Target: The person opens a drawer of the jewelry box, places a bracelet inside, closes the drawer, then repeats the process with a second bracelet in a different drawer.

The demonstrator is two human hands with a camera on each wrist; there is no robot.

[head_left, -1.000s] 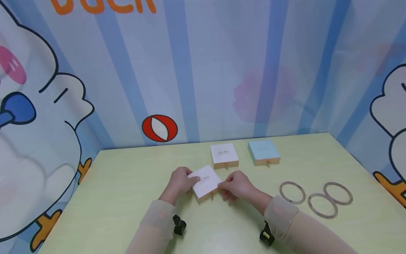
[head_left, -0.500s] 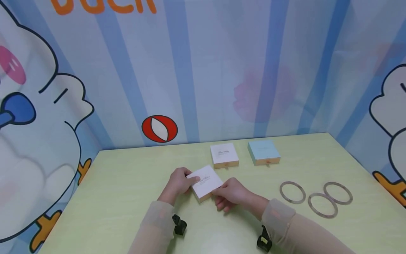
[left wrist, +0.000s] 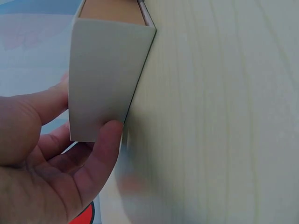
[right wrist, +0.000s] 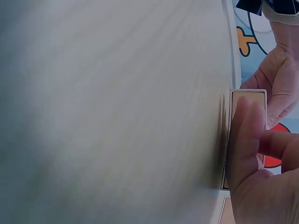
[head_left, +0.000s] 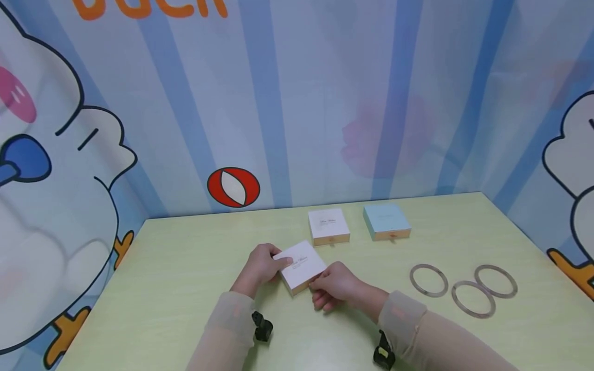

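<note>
A white drawer box (head_left: 301, 264) with dark lettering on its lid lies angled near the middle of the table. My left hand (head_left: 262, 265) grips its far left corner, thumb on the lid. In the left wrist view, fingers are curled about the box's end (left wrist: 105, 79). My right hand (head_left: 336, 284) is at the box's tan front face (right wrist: 255, 95), its thumb and index finger pinching there; these fingers hide the small pull tab and any gap. The drawer looks closed in the head view.
Behind stand a second white drawer box (head_left: 328, 226) and a light blue drawer box (head_left: 387, 222), each with a tan front. Three pale rings lie at the right, one ring (head_left: 429, 294) apart from the others. A printed curtain (head_left: 306, 103) backs the table.
My right hand has shifted left from the box's right front corner to the middle of its front face, covering the tab. The left hand and box have hardly moved.
</note>
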